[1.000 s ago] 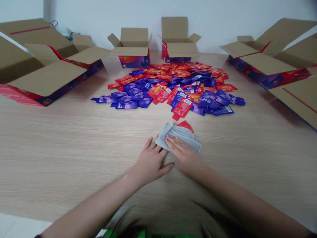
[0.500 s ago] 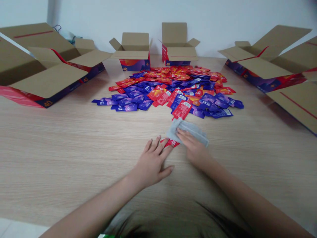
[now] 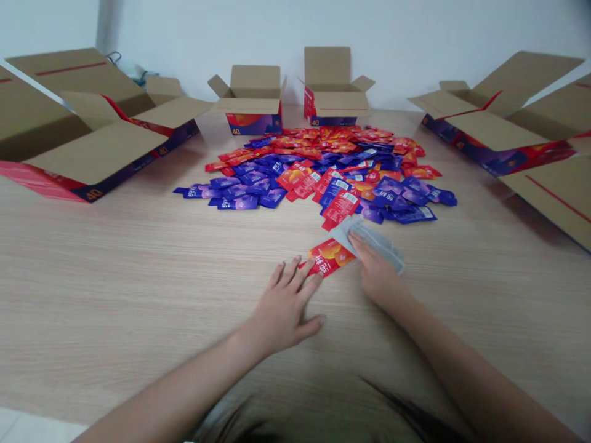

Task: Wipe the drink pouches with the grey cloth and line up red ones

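Flat on the table lies a red and orange sachet [image 3: 330,255], its lower left end under the spread fingertips of my left hand [image 3: 285,307]. My right hand [image 3: 379,277] presses a light grey cloth [image 3: 376,243] with its fingers. The cloth covers the sachet's upper right end. Just beyond the cloth, a red sachet with a barcode [image 3: 340,208] sits at the near edge of a wide pile of sachets [image 3: 295,163], some red and orange, some blue and purple.
Open cardboard boxes stand around the pile: two at the back, a left one [image 3: 256,123] and a right one [image 3: 336,118], others at the left [image 3: 124,166] and right [image 3: 498,154]. Their flaps stick outward. The wooden table [image 3: 115,295] meets a white wall behind.
My right hand has slid the cloth right across the sachet, so more of its orange print shows. The left hand stays on the sachet's end. The view has shifted slightly.
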A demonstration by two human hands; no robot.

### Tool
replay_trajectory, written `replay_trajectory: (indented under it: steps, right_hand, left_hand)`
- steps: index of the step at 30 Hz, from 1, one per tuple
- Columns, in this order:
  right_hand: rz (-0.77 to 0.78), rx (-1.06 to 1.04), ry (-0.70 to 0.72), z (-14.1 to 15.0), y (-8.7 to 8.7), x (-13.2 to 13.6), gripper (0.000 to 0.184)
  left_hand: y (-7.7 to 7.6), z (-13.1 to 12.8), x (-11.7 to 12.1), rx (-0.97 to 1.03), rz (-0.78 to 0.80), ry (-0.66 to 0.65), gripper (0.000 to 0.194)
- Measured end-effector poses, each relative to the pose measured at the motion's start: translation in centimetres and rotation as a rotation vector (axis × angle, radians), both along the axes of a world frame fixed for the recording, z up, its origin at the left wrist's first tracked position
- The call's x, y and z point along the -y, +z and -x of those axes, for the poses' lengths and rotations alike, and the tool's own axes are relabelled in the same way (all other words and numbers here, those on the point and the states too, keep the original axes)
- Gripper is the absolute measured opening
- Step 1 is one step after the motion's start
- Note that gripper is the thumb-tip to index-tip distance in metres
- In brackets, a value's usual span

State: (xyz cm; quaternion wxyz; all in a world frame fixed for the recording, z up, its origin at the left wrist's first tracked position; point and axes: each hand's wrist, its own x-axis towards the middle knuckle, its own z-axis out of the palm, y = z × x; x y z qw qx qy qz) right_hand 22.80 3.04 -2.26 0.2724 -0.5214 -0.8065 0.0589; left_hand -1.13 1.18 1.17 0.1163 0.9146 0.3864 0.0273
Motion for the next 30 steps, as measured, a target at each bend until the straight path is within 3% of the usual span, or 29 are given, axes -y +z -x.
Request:
replay_trajectory:
  steps: [2,5,7,11,13,17,19,25,27,30]
  right_hand:
    - [-0.002,0.027,0.059,0.7,0.1,0.6,0.074]
    - [0.018,0.074,0.287,2.8,0.5,1.9,0.072]
    - [0.040,0.058,0.333,3.0,0.9,1.9,0.070]
    - [0.028,-0.033,0.075,0.8,0.9,0.4,0.069]
    - [0.015,-0.043,0.017,0.5,0.8,0.4,0.068]
    - [0.048,-0.007,0.292,2.8,1.2,1.9,0.069]
    - [0.082,-0.017,0.360,3.1,1.6,2.1,0.070]
    - [0.046,-0.054,-0.046,0.1,1.2,0.3,0.067]
    - [0.034,-0.031,0.040,0.8,1.0,0.9,0.066]
    - [0.069,0.009,0.311,2.6,1.3,2.1,0.069]
  left_hand:
    - [-0.1,0.0,0.0,0.008,-0.003,0.003,0.074]
    - [-0.2,0.1,0.0,0.027,-0.010,-0.003,0.070]
    - [-0.2,0.2,0.0,0.025,-0.006,-0.007,0.069]
    - [0.0,0.1,-0.1,0.001,0.003,-0.007,0.074]
    - [0.0,0.1,-0.1,0.009,-0.001,-0.003,0.075]
    - [-0.4,0.2,0.0,0.033,0.001,-0.003,0.069]
    - [-0.4,0.2,0.0,0.036,0.006,-0.007,0.067]
    - [0.1,0.1,0.1,0.009,0.006,0.006,0.077]
    - [0.0,0.1,0.1,0.016,0.004,0.008,0.076]
    - [-0.2,0.2,0.1,0.036,0.002,-0.003,0.070]
